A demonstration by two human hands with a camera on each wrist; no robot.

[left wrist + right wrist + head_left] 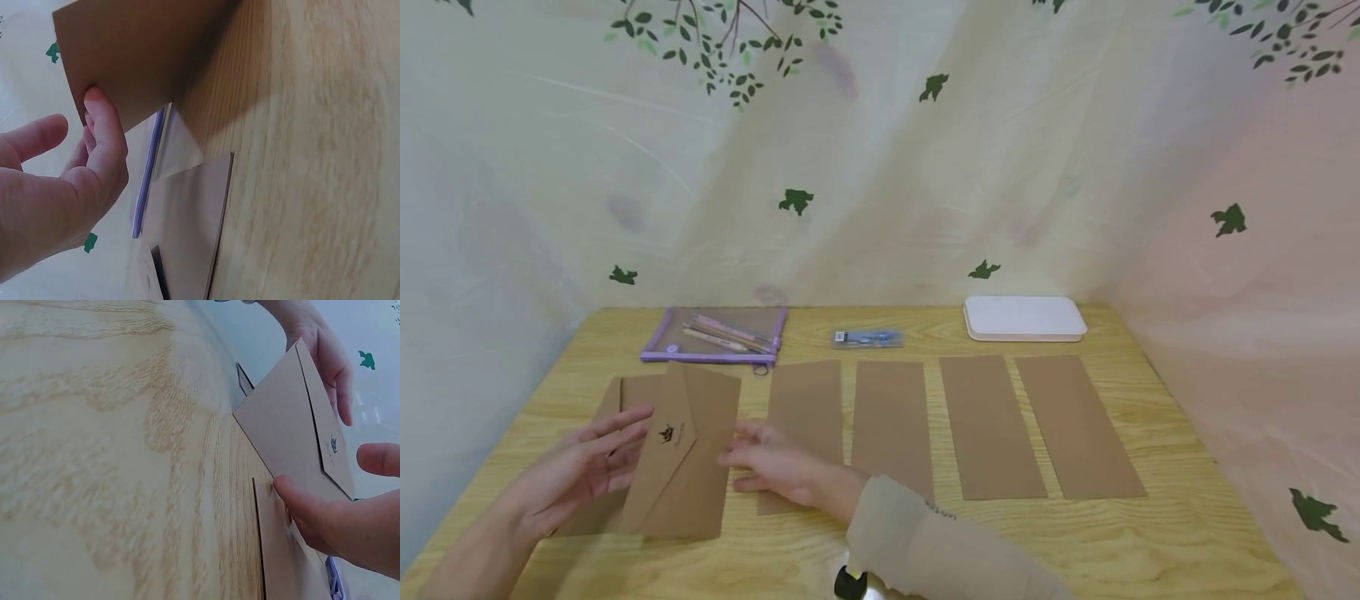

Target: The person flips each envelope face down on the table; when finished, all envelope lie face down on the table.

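Note:
A brown kraft envelope [706, 458] with a pointed flap and a small dark crown print stands tilted above the table, between the two hands. My left hand [580, 467] touches its left edge with loosely bent fingers; in the left wrist view the thumb [47, 137] is apart from the paper. At the envelope's right edge is my right hand [782, 467], and in the right wrist view one finger [294, 494] touches the paper while the thumb [381, 459] stays away. Behind the left hand, another brown envelope [606, 408] lies partly hidden.
Several flat brown envelopes [988, 433] lie in a row to the right, the nearest partly under my right forearm. Along the back are a purple-edged pouch [658, 337] with pens, a small clear blue pack [868, 338] and a white case [1025, 318].

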